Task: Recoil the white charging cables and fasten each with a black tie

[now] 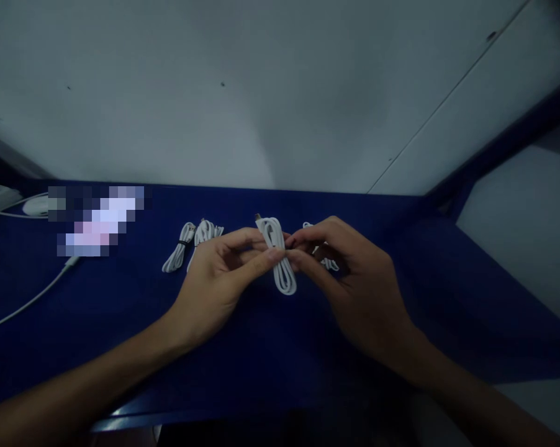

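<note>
The person holds a coiled white cable [280, 257] above the blue table [261, 347], about in the middle of the view. The left hand [219, 279] pinches the bundle at its middle between the thumb and the forefinger, and the other fingers are curled loosely below. The right hand [349, 279] comes from the right side and its fingertips [295, 243] are pressed together on the same middle part of the bundle, so both hands touch the cable at one place. The bundle stands nearly upright, with a small plug end at its far top and its loop hanging down on the near side.

On the table, far and left of the left hand, two other coiled white cables [191, 243] lie just beside each other; one has a dark tie around it. Behind the right hand one more white cable [326, 261] lies, partly hidden by the fingers. At the far left a long thin white cord [28, 301] runs over the table toward a blurred area. Behind the table a pale wall [261, 93] stands.
</note>
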The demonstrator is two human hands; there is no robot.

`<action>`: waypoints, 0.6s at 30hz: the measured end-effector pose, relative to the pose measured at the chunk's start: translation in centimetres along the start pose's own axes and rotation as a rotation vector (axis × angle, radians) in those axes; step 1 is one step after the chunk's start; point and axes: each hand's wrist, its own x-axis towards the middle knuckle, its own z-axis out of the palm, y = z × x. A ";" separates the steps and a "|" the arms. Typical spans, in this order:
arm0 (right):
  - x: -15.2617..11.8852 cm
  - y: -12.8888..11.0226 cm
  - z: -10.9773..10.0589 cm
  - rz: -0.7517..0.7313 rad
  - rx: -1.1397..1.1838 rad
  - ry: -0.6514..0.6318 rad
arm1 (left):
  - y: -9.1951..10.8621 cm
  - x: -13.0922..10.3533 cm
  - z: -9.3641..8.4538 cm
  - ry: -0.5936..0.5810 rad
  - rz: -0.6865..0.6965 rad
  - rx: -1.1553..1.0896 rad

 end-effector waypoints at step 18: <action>-2.3 0.3 -2.3 -0.336 -0.255 -0.086 | -0.3 0.5 -0.9 -0.355 -0.367 -0.249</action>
